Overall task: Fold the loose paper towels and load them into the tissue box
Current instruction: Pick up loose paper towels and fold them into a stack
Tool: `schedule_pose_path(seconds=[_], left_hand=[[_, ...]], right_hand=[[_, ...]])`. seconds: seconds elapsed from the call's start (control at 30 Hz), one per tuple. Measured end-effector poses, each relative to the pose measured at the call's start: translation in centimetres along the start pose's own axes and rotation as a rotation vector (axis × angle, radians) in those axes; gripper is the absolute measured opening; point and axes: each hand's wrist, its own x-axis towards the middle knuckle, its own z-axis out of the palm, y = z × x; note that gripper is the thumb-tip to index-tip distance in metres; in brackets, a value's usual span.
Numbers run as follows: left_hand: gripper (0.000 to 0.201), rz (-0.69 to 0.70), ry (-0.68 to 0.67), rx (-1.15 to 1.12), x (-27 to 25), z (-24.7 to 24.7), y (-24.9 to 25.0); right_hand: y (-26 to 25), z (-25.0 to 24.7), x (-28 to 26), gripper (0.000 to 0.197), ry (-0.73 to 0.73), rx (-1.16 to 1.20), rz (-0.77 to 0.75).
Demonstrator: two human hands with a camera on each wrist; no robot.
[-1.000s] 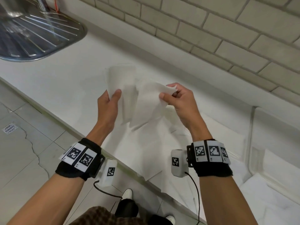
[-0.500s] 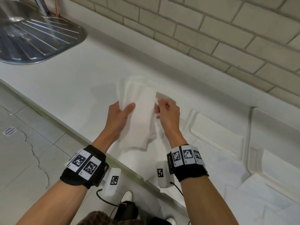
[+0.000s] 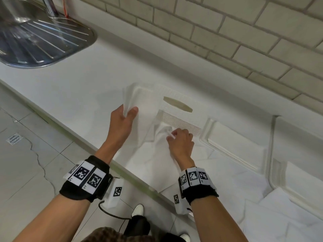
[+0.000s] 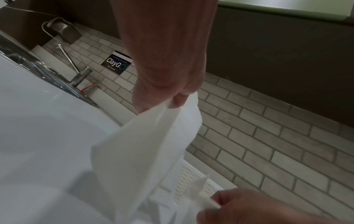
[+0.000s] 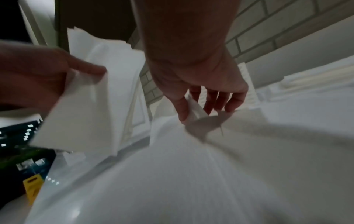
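Note:
My left hand pinches the top of a folded white paper towel, which hangs in front of the tissue box. The same left hand and folded towel show in the left wrist view. The white tissue box with an oval slot stands on the counter behind both hands. My right hand is low over a loose paper towel lying flat on the counter. Its thumb and fingers pinch a raised corner of that loose towel.
A steel sink drainboard lies at the far left with a tap behind it. White moulded trays sit right of the box. More loose towels cover the counter at the right. The counter's front edge runs under my wrists; a brick wall stands behind.
Both hands came down toward the counter. My right hand let go of the folded towel and took hold of a corner of a loose towel. The left hand kept the folded towel.

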Motion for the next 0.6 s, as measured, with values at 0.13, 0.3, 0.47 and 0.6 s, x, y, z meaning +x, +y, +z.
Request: schedule_pose_path(seconds=[0.13,0.3,0.47,0.6], left_hand=[[0.013,0.012,0.130,-0.043,1.1,-0.7,0.3],[0.012,-0.102,0.061,-0.086,1.4,0.5,0.3],[0.020,-0.246,-0.190,-0.231,0.4,2.4,0.9],[0.050,-0.350,-0.368,-0.503,-0.2,3.1,1.4]], right_hand=[[-1.8,-3.9,-1.0,0.014,0.072,0.556,-0.038],[-4.7,-8.5,-1.2,0.051,-0.121,0.788,-0.251],[-6.8,-9.2,-1.4,0.069,-0.080,0.878,-0.324],[-7.4,-8.3,-1.5,0.071,0.041,0.917,-0.248]])
